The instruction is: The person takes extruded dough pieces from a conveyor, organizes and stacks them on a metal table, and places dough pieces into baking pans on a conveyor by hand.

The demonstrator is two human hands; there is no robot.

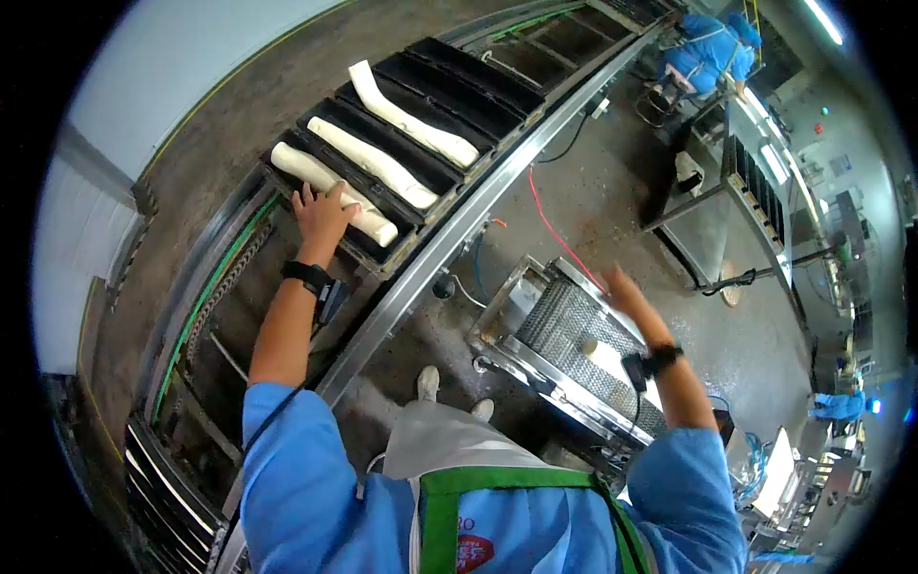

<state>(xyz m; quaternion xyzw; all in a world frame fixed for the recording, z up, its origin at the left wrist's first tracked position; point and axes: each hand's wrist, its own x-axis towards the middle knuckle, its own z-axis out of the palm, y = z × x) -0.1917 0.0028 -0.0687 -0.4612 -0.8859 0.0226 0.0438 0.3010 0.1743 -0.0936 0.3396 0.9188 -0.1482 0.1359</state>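
Note:
My left hand (325,218) rests with spread fingers on a long pale dough roll (304,168), which lies in the nearest black pan compartment (406,230). Beside it are a second dough roll (373,163), in its own compartment, and a third dough roll (411,126), whose far end sticks out over the pan's edge. Out to the right, my right hand (623,293) hangs near a metal mesh conveyor belt (555,330); its fingers are too blurred to read. Another pale dough roll (604,358) lies on that belt, partly covered by my right forearm and wristband.
The black pans sit on a long conveyor line with a steel rail (459,218) between me and them. A red hose (550,225) runs across the floor. A steel table (708,225) stands at the right, and a person in blue (708,53) bends over farther back.

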